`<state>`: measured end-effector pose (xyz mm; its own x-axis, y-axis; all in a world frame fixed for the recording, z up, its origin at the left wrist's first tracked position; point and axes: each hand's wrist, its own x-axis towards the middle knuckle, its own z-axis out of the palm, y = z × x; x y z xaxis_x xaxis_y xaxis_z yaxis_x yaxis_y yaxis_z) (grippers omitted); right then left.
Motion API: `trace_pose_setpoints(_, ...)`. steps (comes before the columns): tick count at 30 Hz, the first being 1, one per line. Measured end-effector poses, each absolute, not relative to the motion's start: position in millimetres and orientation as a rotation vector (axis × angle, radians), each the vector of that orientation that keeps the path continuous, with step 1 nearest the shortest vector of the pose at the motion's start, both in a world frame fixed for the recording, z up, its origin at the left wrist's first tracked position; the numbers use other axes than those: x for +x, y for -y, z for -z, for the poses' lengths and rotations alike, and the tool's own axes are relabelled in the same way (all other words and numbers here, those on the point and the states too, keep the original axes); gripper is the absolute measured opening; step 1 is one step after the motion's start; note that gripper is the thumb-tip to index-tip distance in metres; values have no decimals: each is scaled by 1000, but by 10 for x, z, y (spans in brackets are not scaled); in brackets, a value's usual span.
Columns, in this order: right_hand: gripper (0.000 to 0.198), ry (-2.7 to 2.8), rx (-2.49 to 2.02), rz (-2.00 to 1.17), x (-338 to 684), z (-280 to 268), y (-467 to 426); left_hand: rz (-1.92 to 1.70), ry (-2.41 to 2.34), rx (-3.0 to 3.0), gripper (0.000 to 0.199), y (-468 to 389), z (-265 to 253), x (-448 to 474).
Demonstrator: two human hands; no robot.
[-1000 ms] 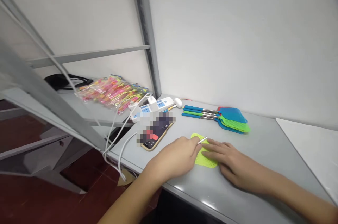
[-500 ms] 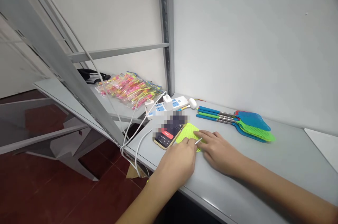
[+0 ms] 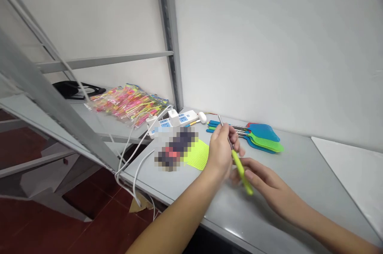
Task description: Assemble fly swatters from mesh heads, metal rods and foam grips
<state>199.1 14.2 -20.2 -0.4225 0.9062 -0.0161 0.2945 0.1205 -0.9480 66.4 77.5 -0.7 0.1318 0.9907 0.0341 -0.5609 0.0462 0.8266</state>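
Observation:
My left hand [image 3: 223, 148] is closed around the thin metal rod of a fly swatter handle [image 3: 238, 166]. The rod's bare tip points up past the thumb, and its yellow-green grip slants down toward me. Around that grip, my right hand [image 3: 263, 180] has its thumb on one side and blurred fingers on the other. A yellow-green mesh swatter head [image 3: 198, 155] lies flat on the table, apart from the rod and partly hidden by my left hand. Beside it rests a phone [image 3: 176, 152], pixelated.
Behind my hands lies a stack of fly swatters [image 3: 263, 134] with blue, green and red heads. A white power strip [image 3: 187, 117] with plugged chargers and cables sits at the back. Bagged colourful items [image 3: 128, 104] lie left, past the grey metal frame [image 3: 170, 46]. A white board [image 3: 347, 166] lies right.
Both hands have risen from the mesh head, bringing up the rod and its yellow-green grip. The mesh head stays on the table. The view has turned slightly right.

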Motion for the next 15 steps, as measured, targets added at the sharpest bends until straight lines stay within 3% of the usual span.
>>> trace_pose_setpoints(4,41,1524,-1387,-1370,2283,243,-103,-1383,-650,602,27,-954,119,1131)
trace_pose_setpoints(15,39,1824,-1655,-872,3235,413,-116,-1040,-879,1344,39,-1080,496,1184)
